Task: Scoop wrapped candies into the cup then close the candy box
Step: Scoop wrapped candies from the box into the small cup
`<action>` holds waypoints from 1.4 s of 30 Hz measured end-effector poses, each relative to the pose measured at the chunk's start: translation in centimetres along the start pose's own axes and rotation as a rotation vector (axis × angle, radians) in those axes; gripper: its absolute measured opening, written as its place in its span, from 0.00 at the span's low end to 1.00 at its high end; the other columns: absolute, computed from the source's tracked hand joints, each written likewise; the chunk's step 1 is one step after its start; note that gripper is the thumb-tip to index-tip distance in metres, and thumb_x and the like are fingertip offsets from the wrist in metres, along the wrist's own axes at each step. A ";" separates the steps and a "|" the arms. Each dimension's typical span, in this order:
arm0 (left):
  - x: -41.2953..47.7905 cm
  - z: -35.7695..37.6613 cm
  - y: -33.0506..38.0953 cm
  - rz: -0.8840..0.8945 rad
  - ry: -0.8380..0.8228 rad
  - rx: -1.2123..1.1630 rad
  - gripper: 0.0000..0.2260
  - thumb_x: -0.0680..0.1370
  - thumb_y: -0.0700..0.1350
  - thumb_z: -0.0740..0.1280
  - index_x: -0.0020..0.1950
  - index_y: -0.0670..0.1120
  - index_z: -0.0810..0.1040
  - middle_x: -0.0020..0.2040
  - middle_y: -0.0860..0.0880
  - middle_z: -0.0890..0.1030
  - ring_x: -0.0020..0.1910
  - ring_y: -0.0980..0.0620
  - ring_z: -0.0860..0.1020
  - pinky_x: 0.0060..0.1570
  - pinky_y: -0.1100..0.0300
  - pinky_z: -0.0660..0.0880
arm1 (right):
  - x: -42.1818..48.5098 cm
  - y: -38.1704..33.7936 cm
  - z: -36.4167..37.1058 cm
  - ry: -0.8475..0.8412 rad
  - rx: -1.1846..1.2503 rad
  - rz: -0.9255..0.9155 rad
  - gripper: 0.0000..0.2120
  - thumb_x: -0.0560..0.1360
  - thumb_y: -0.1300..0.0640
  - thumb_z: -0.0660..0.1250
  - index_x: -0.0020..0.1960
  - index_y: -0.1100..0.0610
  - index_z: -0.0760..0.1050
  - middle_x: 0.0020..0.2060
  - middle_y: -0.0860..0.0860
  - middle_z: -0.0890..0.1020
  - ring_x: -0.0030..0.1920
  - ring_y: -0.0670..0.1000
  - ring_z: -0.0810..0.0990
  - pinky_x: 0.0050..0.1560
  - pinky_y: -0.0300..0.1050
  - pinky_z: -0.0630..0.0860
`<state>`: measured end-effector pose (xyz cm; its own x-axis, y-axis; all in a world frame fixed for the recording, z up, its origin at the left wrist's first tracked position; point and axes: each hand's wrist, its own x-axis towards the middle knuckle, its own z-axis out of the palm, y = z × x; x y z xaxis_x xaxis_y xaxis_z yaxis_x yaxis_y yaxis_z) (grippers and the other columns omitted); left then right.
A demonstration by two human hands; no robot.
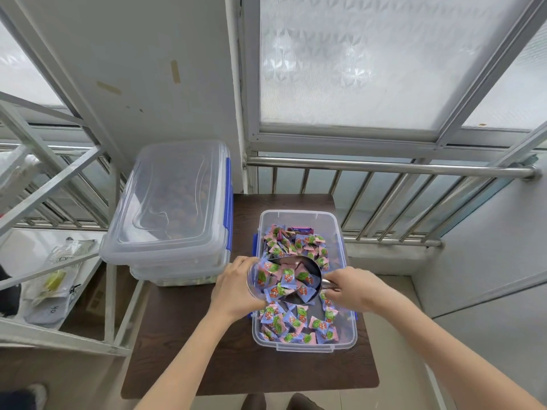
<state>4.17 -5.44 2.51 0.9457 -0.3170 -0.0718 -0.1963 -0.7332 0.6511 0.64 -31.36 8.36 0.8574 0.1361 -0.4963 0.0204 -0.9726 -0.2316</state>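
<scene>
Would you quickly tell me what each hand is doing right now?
Left hand: closed around the cup.
Right hand: closed on the scoop handle.

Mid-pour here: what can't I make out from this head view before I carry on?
- Cup fill level: hidden by the left hand and the scoop at its mouth.
- Scoop handle: covered by the right hand.
- Candy box lid: not identifiable in view.
- Contents of the stacked boxes: blurred behind their cloudy lid.
- Wrapper print: too small to read.
</scene>
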 end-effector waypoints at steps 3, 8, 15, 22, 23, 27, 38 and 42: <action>-0.2 0.4 0.2 0.028 -0.030 0.028 0.37 0.59 0.58 0.75 0.66 0.55 0.71 0.62 0.56 0.77 0.60 0.53 0.74 0.60 0.49 0.73 | 0.2 -2.1 -3.1 -0.027 -0.233 -0.022 0.10 0.73 0.48 0.59 0.38 0.55 0.70 0.30 0.49 0.72 0.34 0.55 0.73 0.28 0.42 0.65; -0.4 -0.2 0.3 0.039 -0.004 -0.093 0.36 0.58 0.55 0.78 0.66 0.52 0.73 0.60 0.53 0.78 0.58 0.53 0.75 0.61 0.51 0.73 | 0.6 -5.5 -6.6 -0.011 -0.450 -0.026 0.09 0.71 0.52 0.62 0.37 0.56 0.69 0.29 0.49 0.71 0.27 0.51 0.69 0.26 0.40 0.61; -0.5 -1.2 0.1 0.029 -0.009 -0.248 0.36 0.58 0.49 0.81 0.64 0.50 0.74 0.57 0.53 0.79 0.56 0.57 0.77 0.56 0.64 0.75 | -0.4 -6.4 -8.3 0.040 -0.519 -0.020 0.13 0.70 0.50 0.62 0.32 0.53 0.62 0.28 0.49 0.69 0.27 0.49 0.67 0.27 0.39 0.60; -0.8 -1.3 -0.4 -0.003 -0.036 -0.315 0.35 0.59 0.48 0.81 0.64 0.53 0.74 0.57 0.55 0.79 0.56 0.58 0.78 0.52 0.68 0.76 | -1.4 -5.5 -8.8 0.073 -0.501 -0.025 0.05 0.70 0.53 0.61 0.41 0.54 0.68 0.37 0.53 0.75 0.35 0.57 0.72 0.30 0.41 0.59; -0.9 -1.5 -0.5 -0.014 -0.040 -0.315 0.35 0.59 0.48 0.81 0.64 0.54 0.73 0.57 0.56 0.78 0.56 0.58 0.78 0.51 0.71 0.76 | -1.5 -5.5 -8.8 0.071 -0.492 -0.026 0.04 0.69 0.54 0.61 0.42 0.54 0.69 0.36 0.53 0.74 0.36 0.57 0.72 0.31 0.41 0.61; -0.8 -1.5 -0.7 -0.024 -0.047 -0.308 0.35 0.59 0.48 0.80 0.64 0.55 0.73 0.57 0.57 0.78 0.57 0.58 0.78 0.48 0.77 0.73 | -1.7 -5.6 -8.7 0.066 -0.466 -0.037 0.04 0.69 0.56 0.60 0.43 0.54 0.70 0.36 0.53 0.74 0.37 0.58 0.72 0.34 0.42 0.65; -0.9 -1.1 -1.0 -0.037 -0.018 -0.368 0.35 0.58 0.45 0.81 0.63 0.54 0.74 0.58 0.53 0.79 0.57 0.53 0.79 0.52 0.61 0.79 | -1.5 -6.0 -7.8 0.198 -0.521 -0.127 0.09 0.69 0.60 0.62 0.49 0.56 0.75 0.28 0.48 0.66 0.30 0.55 0.69 0.26 0.40 0.55; -1.0 -1.1 -0.8 -0.037 0.000 -0.403 0.37 0.58 0.43 0.81 0.66 0.50 0.74 0.60 0.50 0.79 0.60 0.51 0.78 0.60 0.47 0.78 | -1.5 -6.6 -7.0 0.206 -0.472 -0.179 0.13 0.70 0.60 0.61 0.53 0.54 0.76 0.30 0.49 0.70 0.31 0.54 0.69 0.26 0.40 0.56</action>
<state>3.64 -3.86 2.94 0.9503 -0.2947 -0.1005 -0.0449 -0.4491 0.8924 2.80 -26.45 16.51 0.9012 0.3141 -0.2987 0.3635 -0.9230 0.1263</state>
